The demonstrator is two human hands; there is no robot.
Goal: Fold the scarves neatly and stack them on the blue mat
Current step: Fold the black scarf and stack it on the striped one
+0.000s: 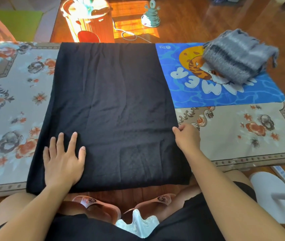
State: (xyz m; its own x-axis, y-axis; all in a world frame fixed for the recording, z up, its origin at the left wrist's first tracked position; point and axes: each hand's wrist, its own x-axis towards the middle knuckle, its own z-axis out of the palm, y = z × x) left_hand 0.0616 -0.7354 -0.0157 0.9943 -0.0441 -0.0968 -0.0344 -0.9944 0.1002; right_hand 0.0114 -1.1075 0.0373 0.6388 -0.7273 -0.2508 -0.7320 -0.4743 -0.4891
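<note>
A black scarf (110, 108) lies spread in a broad rectangle across the middle of a floral-printed table cover (14, 105), its near edge hanging slightly over the table's front. The person's left hand (63, 159) rests flat on the scarf's near left part, fingers straight and spread, palm down. The right hand (187, 136) is at the scarf's right edge, fingers curled in with the thumb against the cloth, seemingly pinching that edge, though the grip itself is partly hidden by the knuckles.

To the right of the black scarf, touching its far right edge, lies the blue mat (225, 98) with a cartoon tiger and white letters. A folded grey fringed scarf (237, 56) sits on the mat's far right corner. Beyond the scarf's far edge, on the wooden floor, stands a sunlit wooden barrel (89, 23). A white slipper (273, 193) lies on the floor off the scarf's near right.
</note>
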